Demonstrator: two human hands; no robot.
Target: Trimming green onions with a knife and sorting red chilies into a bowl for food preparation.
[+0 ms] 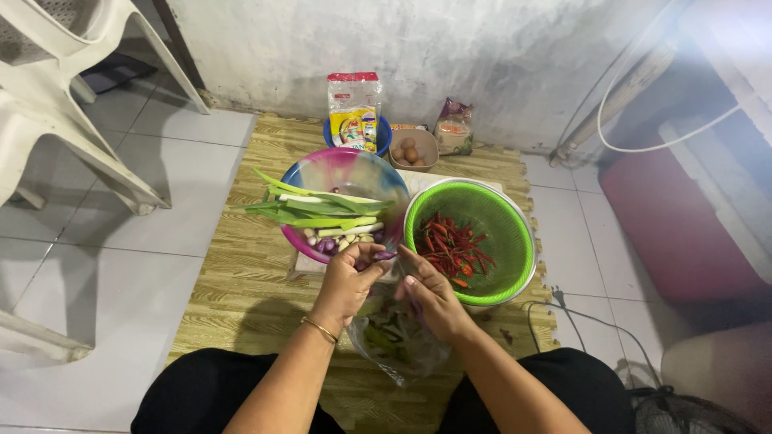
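While both hands pinch one small purple shallot (383, 256) over a clear bag (396, 341), left hand (347, 283) grips, right hand (428, 296) peels. Advisable: skins dropped into bag. Beyond shallot: pink bowl (338, 170); to its right, green strainer (507, 210) of chillies (453, 251).

The scene is lit evenly and fairly brightly by soft daylight. A hazy white glare is seen washing over the upper right corner. Soft shadows are cast beneath the white plastic chair (56, 104) on the floor tiles (112, 273). Edges are slightly bent by wide-angle distortion; focus is kept sharp centrally.
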